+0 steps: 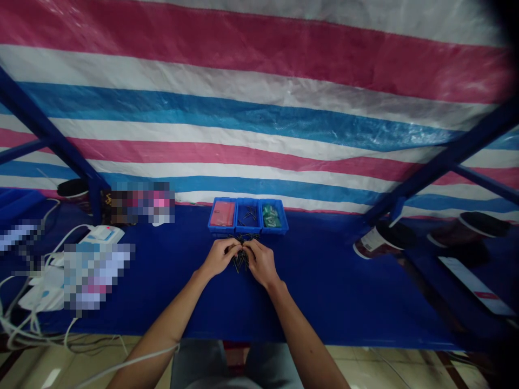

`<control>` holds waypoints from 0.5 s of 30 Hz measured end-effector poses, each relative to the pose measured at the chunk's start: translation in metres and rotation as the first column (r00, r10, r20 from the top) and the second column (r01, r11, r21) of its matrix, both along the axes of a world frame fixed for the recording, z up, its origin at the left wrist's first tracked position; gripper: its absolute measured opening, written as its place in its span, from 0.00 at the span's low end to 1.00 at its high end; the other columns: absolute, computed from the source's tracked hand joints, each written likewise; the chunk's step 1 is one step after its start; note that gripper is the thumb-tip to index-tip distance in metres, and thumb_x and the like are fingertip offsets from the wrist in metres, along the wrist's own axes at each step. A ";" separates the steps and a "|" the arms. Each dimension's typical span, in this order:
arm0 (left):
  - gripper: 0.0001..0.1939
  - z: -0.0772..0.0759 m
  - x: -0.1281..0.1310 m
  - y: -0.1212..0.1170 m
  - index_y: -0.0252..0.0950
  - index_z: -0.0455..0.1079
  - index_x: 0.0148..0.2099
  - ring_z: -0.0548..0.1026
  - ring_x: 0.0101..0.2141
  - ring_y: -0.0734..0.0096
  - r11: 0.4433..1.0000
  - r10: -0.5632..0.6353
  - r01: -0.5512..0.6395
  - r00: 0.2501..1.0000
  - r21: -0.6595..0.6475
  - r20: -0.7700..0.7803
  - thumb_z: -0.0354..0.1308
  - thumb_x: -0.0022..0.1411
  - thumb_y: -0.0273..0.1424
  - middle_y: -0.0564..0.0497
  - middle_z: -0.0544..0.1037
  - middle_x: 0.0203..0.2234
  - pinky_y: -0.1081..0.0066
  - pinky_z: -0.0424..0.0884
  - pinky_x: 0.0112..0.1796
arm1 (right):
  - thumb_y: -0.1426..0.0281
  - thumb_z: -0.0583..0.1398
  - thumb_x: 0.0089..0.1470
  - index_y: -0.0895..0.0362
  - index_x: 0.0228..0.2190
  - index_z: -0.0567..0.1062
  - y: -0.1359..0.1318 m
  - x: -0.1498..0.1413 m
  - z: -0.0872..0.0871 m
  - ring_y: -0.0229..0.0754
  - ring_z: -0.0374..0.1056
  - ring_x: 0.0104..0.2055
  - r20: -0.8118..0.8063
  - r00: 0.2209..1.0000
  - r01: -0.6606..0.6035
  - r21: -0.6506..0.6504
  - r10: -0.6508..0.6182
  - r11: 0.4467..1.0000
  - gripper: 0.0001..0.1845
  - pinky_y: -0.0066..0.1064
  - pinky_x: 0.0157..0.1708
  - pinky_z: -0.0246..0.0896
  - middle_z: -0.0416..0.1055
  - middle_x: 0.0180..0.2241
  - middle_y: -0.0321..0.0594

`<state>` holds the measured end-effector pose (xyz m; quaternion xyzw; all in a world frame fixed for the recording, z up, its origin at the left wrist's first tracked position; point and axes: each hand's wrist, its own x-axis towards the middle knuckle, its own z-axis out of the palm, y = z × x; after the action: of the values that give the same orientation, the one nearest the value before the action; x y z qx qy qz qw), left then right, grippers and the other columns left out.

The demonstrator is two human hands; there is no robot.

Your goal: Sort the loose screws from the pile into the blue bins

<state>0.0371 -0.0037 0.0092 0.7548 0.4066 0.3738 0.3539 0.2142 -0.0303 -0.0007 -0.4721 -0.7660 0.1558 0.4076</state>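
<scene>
Blue-covered surface (324, 302) under a striped tarp (259, 92); tiled floor (365, 364) along the bottom edge. Small dark pins (242, 259) lie heaped at centre, just below three blue bins (248, 215). Left hand (220, 257) and right hand (260, 263) cup the heap, fingers curled and pressed together; any pinch is hidden. Pixelated patches (140, 202) at left are unreadable.
</scene>
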 end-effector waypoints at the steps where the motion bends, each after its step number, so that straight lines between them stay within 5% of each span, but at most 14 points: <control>1: 0.16 0.000 0.000 0.000 0.33 0.72 0.30 0.68 0.23 0.74 1.000 0.000 0.000 1.000 0.000 0.001 0.53 0.68 0.35 0.53 0.73 0.21 0.75 0.60 0.29 | 0.70 0.51 0.68 0.54 0.39 0.75 0.000 -0.001 0.000 0.41 0.70 0.35 0.007 1.000 0.003 0.002 -0.003 1.000 0.13 0.30 0.37 0.63 0.73 0.33 0.41; 7: 0.17 -0.001 0.000 0.000 0.33 0.73 0.30 0.67 0.22 0.74 1.000 0.030 -0.030 0.999 -0.006 0.023 0.54 0.68 0.37 0.54 0.73 0.20 0.75 0.60 0.28 | 0.69 0.50 0.68 0.55 0.33 0.73 0.001 -0.001 -0.001 0.42 0.67 0.34 0.037 0.999 0.020 0.010 -0.020 1.000 0.15 0.31 0.36 0.60 0.71 0.30 0.41; 15: 0.20 -0.006 -0.005 0.003 0.33 0.70 0.29 0.64 0.19 0.76 0.976 0.208 -0.195 0.965 -0.093 0.160 0.53 0.68 0.42 0.57 0.67 0.16 0.75 0.58 0.25 | 0.71 0.53 0.67 0.55 0.37 0.76 0.022 0.009 0.011 0.46 0.66 0.38 0.043 0.987 0.144 0.170 -0.154 0.975 0.12 0.37 0.43 0.59 0.73 0.34 0.44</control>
<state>0.0323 -0.0007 0.0035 0.6611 0.4636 0.4548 0.3758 0.2230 -0.0085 0.0100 -0.4967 -0.7497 0.0473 0.4347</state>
